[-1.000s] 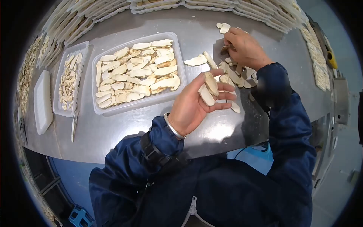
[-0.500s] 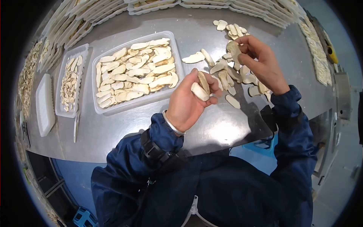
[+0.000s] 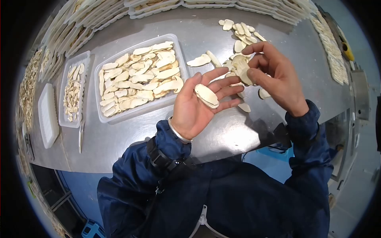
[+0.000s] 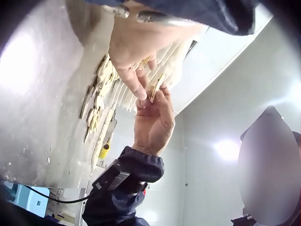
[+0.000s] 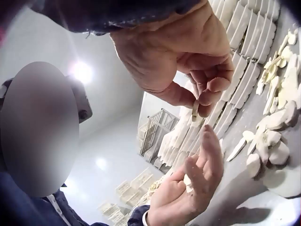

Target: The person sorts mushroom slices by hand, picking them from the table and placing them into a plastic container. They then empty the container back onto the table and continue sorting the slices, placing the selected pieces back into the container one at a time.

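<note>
The left hand (image 3: pixel 200 101) lies palm up with its fingers spread and nearly straight, pale oval mushroom slices (image 3: pixel 206 96) resting stacked on it. Thumb and fingers of the right hand (image 3: pixel 278 77) pinch a wider mushroom slice (image 3: pixel 240 68) just beyond the left fingertips. In the right wrist view that slice (image 5: pixel 195 111) is seen edge-on in the right hand (image 5: pixel 178 61), above the left hand (image 5: pixel 183 193). The left wrist view shows the pinched slice (image 4: pixel 156 88) close to the left fingers. Loose slices (image 3: pixel 244 33) lie on the metal table behind the right hand.
A clear tray (image 3: pixel 179 59) full of laid-out slices stands left of the hands. Farther left are a narrow tray (image 3: pixel 64 99) of small pieces, a knife (image 3: pixel 81 137) and a white tray (image 3: pixel 48 115). Stacked trays (image 3: pixel 154 8) line the back edge.
The right hand has lifted a slice from the pile and brought it toward the left hand. The left fingers curled in, then spread again; the slices on that palm have shifted.
</note>
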